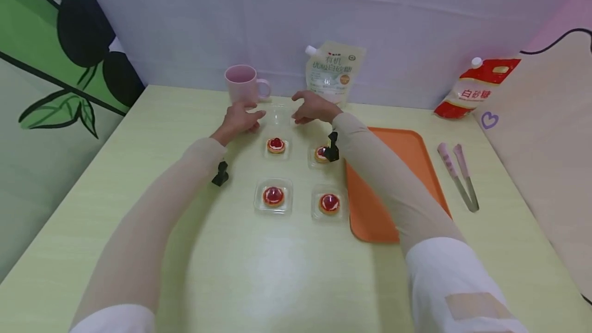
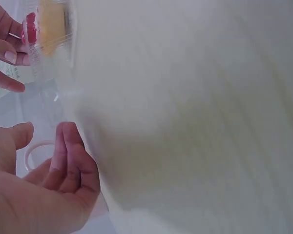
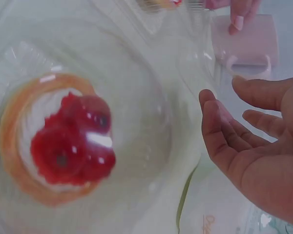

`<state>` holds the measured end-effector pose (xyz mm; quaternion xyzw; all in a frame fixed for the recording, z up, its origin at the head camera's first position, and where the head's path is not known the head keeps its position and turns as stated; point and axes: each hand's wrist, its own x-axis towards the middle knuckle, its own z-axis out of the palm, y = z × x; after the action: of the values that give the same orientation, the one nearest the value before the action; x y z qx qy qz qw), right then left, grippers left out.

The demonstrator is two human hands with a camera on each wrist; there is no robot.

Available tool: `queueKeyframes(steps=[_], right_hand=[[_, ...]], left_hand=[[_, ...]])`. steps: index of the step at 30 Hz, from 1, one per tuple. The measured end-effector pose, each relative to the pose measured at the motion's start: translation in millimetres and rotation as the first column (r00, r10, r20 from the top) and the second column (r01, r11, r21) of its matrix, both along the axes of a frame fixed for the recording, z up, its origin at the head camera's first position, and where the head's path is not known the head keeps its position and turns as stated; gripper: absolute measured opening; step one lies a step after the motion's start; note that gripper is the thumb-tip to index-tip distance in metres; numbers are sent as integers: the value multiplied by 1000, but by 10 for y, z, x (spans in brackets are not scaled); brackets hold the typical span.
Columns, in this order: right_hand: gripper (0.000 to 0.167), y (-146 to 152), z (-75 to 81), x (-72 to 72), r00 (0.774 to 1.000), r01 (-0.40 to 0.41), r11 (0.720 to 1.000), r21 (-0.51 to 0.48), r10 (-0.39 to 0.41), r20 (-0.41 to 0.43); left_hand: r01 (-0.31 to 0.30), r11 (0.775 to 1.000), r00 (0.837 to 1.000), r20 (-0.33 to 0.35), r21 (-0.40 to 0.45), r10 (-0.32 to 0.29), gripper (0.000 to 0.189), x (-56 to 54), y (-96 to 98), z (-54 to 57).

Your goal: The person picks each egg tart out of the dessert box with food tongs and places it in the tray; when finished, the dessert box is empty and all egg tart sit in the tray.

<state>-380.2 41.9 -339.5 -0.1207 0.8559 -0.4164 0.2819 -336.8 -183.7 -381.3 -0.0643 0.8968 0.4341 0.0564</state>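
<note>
My left hand [image 1: 239,119] hovers left of an empty-looking clear plastic piece [image 1: 277,114], thumb and fingers apart. From the other side my right hand [image 1: 316,107] reaches toward it, its fingers loosely bent and nothing held. In the left wrist view, the left fingertips [image 2: 68,129] are right at the clear plastic's edge. Just nearer stands a berry tart [image 1: 276,145] in a clear box. Another tart [image 3: 63,139] shows large under a domed clear lid in the right wrist view. Two more tarts [image 1: 273,197] [image 1: 329,203] sit nearer in clear boxes.
A pink mug [image 1: 242,82] stands behind my left hand, a pale sugar pouch [image 1: 334,73] behind the right. An orange tray [image 1: 370,209] lies under my right forearm. Tongs [image 1: 462,181] lie farther right, and a red-and-white sugar pouch [image 1: 472,91] leans at the back.
</note>
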Motion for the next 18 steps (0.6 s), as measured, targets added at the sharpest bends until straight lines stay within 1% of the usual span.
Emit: queueKeyframes(steps=[3,6,8,11,13,15,17,18], right_hand=[[65,101,62,23,1000,-13,1000,12,13,-7],[65,230,128,42,1000,-12,1000,12,13,-11],[66,317,167,55,1000,-10,1000,10,10,-20],[67,442,211,94,999,-7,1000,-19,6,-48],[67,518,227,137,997,-5,999,-42,1,-82],[66,601,242,208,993,-1,998,-68,-7,-116],[66,690,246,284,989,4,997,-76,-15,-150],[66,738,244,323,987,7,997,-79,-19,-162]], left_hand=[[-37,996,999,-18,-77,36,58,55,-23,70],[-59,987,996,-76,-148,48,56,97,-21,158],[-68,984,992,-114,-164,50,56,119,-12,208],[-62,988,983,-182,-142,36,56,146,22,262],[-38,994,972,-234,-106,13,55,175,70,294],[6,998,960,-280,-67,-25,55,214,142,323],[76,996,950,-301,-41,-85,56,258,230,346],[124,991,945,-300,-41,-131,58,277,280,350]])
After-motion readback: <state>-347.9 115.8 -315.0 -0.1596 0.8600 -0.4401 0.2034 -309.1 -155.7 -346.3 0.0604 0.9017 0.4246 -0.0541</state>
